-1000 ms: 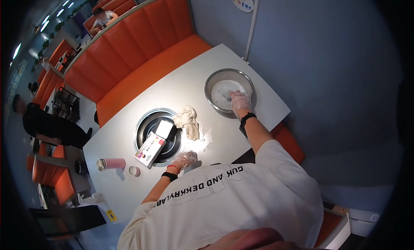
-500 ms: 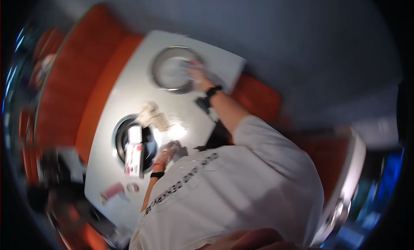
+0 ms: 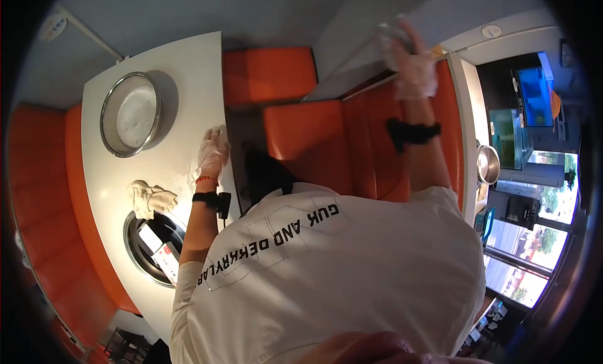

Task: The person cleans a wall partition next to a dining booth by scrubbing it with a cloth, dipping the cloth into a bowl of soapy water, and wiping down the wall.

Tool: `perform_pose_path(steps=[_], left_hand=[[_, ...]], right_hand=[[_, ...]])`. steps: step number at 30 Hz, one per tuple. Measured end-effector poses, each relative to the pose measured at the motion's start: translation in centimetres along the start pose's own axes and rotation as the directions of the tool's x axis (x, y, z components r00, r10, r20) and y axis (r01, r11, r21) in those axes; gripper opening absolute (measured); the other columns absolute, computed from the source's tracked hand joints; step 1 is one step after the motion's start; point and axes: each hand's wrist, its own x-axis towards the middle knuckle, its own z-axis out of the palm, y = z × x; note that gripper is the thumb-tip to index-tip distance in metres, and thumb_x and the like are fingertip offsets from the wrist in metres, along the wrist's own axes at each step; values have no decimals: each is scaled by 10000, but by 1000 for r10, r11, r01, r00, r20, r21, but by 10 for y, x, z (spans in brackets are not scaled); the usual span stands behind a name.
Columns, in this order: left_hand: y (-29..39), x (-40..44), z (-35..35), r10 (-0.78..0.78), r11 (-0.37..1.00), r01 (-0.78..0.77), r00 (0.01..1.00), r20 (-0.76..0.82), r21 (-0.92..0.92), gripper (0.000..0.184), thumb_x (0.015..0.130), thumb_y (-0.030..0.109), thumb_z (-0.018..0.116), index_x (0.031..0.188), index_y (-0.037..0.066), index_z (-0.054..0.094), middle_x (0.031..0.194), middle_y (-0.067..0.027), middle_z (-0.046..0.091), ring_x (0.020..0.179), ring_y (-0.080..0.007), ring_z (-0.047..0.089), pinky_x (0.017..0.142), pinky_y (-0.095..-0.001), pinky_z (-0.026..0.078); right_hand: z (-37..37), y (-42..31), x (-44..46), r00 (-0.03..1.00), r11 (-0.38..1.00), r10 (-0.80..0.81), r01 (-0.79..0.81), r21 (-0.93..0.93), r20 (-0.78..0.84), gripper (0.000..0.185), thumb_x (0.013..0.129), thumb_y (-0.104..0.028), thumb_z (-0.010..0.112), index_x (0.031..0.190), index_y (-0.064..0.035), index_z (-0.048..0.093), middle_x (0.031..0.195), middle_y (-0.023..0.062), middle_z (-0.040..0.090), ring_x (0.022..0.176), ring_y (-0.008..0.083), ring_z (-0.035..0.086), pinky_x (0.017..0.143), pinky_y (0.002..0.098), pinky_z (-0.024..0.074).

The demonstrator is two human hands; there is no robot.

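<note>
My left hand (image 3: 213,152), in a clear plastic glove, lies at the table's near edge with its fingers stretched out and nothing in it. Off to the right, my right hand (image 3: 414,69) is raised in front of the orange seat back, also gloved. Its fingers look spread, slightly blurred, and I make out nothing held. A round steel basin (image 3: 157,116) with whitish contents stands on the white table (image 3: 188,56). Closer to my left arm lies a crumpled beige cloth (image 3: 151,199). It touches a dark round cooker or pan (image 3: 132,241), on which a white box with red print (image 3: 166,262) rests.
Orange bench seats (image 3: 304,138) stand between the table and a ledge on the right. Another orange bench (image 3: 44,194) lines the table's far side. A metal bowl (image 3: 487,164) sits on the right ledge, with fish tanks (image 3: 505,135) and windows beyond.
The view has turned to the right. My right hand has left the steel basin and swung out over the bench. My left hand has moved from beside the dark cooker to the table's edge.
</note>
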Motion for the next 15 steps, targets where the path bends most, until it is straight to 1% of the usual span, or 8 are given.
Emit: perform_pose_path(steps=[2, 4, 5, 6, 9, 11, 13, 15], left_hand=[[13, 17, 10, -34, 989, 24, 998, 62, 147, 549, 942, 293, 593, 1453, 119, 494, 1526, -194, 440, 1383, -400, 439, 1141, -451, 407], [11, 12, 18, -108, 963, 72, 986, 127, 260, 584, 934, 298, 604, 1477, 126, 474, 1562, -182, 402, 1417, -392, 400, 1156, -443, 396], [9, 10, 19, -146, 945, 92, 977, 154, 314, 602, 931, 300, 610, 1489, 130, 464, 1581, -177, 383, 1434, -388, 381, 1164, -439, 390], [9, 10, 16, -165, 926, 79, 964, 209, 369, 671, 915, 334, 632, 1522, 144, 419, 1619, -158, 329, 1467, -374, 336, 1175, -430, 382], [16, 9, 1, -172, 917, 52, 946, 275, 395, 739, 894, 369, 664, 1543, 152, 386, 1636, -149, 297, 1467, -399, 325, 1180, -435, 372], [17, 13, -3, -181, 923, 59, 939, 293, 380, 784, 878, 366, 692, 1558, 159, 362, 1649, -145, 273, 1473, -414, 307, 1191, -438, 356], [18, 15, -4, -192, 925, 71, 935, 298, 373, 829, 859, 359, 720, 1572, 166, 342, 1657, -141, 257, 1478, -426, 293, 1196, -443, 348], [20, 16, -2, -211, 922, 90, 932, 295, 377, 875, 837, 346, 749, 1583, 174, 325, 1660, -138, 250, 1481, -435, 283, 1194, -448, 349]], right_hand=[[-43, 19, 17, 972, 955, -158, 195, 223, -174, 456, 896, -181, 746, 1341, -187, 648, 1076, 69, 709, 832, 129, 651, 738, 298, 558], [-49, 28, 32, 834, 876, -439, 481, 49, -335, 435, 897, -190, 726, 1324, -238, 659, 1067, 80, 696, 896, 192, 642, 797, 348, 557], [-55, 11, 37, 753, 832, -554, 520, -195, -356, 424, 895, -190, 711, 1310, -261, 666, 1067, 87, 691, 933, 219, 641, 828, 367, 552], [-60, -5, 41, 666, 739, -665, 519, -430, -338, 415, 893, -191, 696, 1296, -284, 672, 1067, 95, 686, 969, 246, 641, 859, 385, 547], [-43, -46, 40, 630, 663, -720, 503, -554, -291, 539, 877, -118, 669, 1396, -141, 526, 1169, 157, 622, 951, 303, 661, 829, 367, 552], [-30, -47, 43, 790, 723, -581, 391, -570, -194, 554, 872, -164, 696, 1405, -179, 545, 1174, 168, 621, 1048, 324, 624, 880, 401, 534], [-5, 0, 64, 780, 524, -620, 333, -784, -83, 483, 833, -228, 769, 1303, -279, 673, 1152, 114, 622, 1018, 276, 625, 862, 387, 553], [17, 29, 63, 815, 549, -577, 333, -767, -59, 473, 819, -240, 766, 1282, -286, 682, 1166, 120, 599, 1057, 297, 618, 893, 401, 543]])
